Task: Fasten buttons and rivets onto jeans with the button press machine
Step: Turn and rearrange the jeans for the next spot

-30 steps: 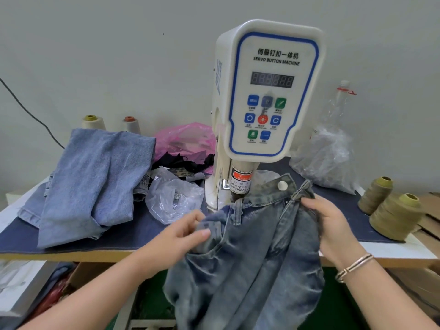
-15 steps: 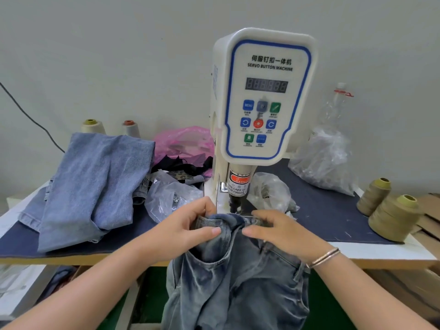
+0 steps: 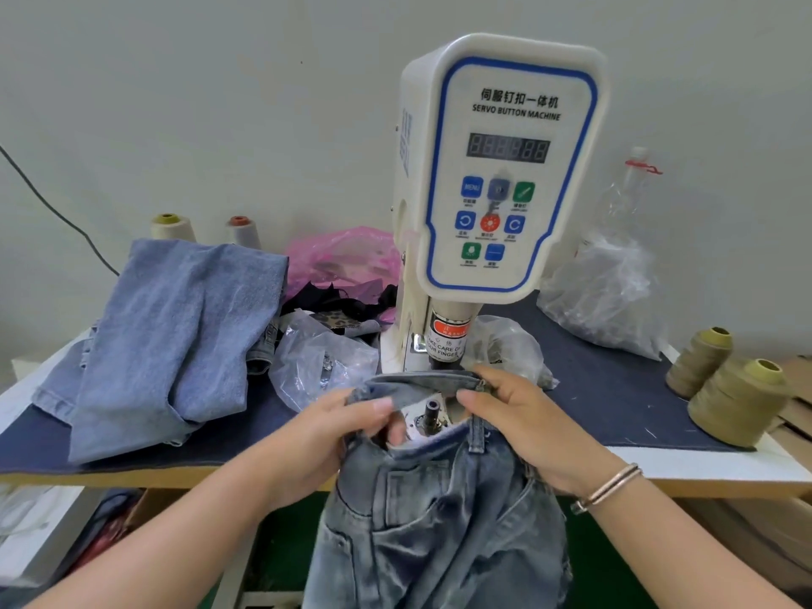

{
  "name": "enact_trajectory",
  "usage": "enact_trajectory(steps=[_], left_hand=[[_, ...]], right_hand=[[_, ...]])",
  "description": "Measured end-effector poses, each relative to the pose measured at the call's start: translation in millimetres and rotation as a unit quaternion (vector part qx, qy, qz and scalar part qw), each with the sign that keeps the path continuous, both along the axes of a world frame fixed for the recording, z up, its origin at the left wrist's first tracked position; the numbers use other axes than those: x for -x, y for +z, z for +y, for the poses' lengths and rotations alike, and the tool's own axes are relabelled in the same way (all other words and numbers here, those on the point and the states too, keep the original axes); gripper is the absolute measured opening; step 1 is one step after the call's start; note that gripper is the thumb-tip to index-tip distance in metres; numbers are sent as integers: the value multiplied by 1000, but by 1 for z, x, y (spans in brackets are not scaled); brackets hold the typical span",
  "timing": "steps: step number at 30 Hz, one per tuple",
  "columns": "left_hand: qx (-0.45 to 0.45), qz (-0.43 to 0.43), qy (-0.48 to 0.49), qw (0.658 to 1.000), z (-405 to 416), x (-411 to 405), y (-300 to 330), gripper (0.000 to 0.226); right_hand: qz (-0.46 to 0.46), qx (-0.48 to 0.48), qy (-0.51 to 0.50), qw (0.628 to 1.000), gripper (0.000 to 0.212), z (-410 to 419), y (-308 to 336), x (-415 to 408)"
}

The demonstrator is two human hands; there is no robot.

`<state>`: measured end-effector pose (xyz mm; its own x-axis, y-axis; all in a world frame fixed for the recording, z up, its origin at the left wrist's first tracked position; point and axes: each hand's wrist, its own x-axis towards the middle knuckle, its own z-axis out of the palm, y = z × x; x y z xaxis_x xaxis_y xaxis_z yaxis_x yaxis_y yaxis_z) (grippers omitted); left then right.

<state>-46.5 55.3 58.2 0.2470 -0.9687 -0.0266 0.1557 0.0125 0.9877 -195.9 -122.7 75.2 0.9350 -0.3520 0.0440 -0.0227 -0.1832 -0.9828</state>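
Both hands, left hand [image 3: 351, 419] and right hand [image 3: 518, 410], pinch the jeans [image 3: 430, 520] waistband at frame centre, spreading it over the press machine [image 3: 496, 169] lower die [image 3: 433, 415] for fastening

Soft, even light fills the room, bright without being harsh, and its source cannot be told. The pale wall [image 3: 197, 103] reads a flat grey-white and darkens a little toward the upper corners. Shadows are faint: a soft one lies under the folded denim [image 3: 175, 345] and another under the table [image 3: 703, 470] edge. The machine [image 3: 505, 169] panel shows a mild sheen, its lettering readable. The clear bags [image 3: 606, 296] catch small glints. Wide-angle bending curves the table edge and stretches both forearms at the bottom corners. Fine detail looks slightly smeared.
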Motion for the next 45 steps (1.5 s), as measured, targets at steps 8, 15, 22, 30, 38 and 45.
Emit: enact_trajectory(steps=[8,15,22,30,38,45], left_hand=[[-74,-293,46,952,-8,7,-25,35],[15,-486,125,865,1,39,-32,38],[24,-173,7,985,-3,31,-16,36],[9,-168,-3,986,-9,13,-6,23],[-27,-159,42,986,-7,9,-23,14],[-23,-83,73,994,-10,6,-36,22]], right_hand=[[2,-160,-50,986,22,1,-7,-1],[-25,-194,-41,980,25,6,-12,0],[12,110,-27,993,17,-4,-10,10],[12,120,74,990,47,-3,-24,19],[121,-138,10,983,24,13,-56,8],[104,-170,36,979,33,21,-64,16]])
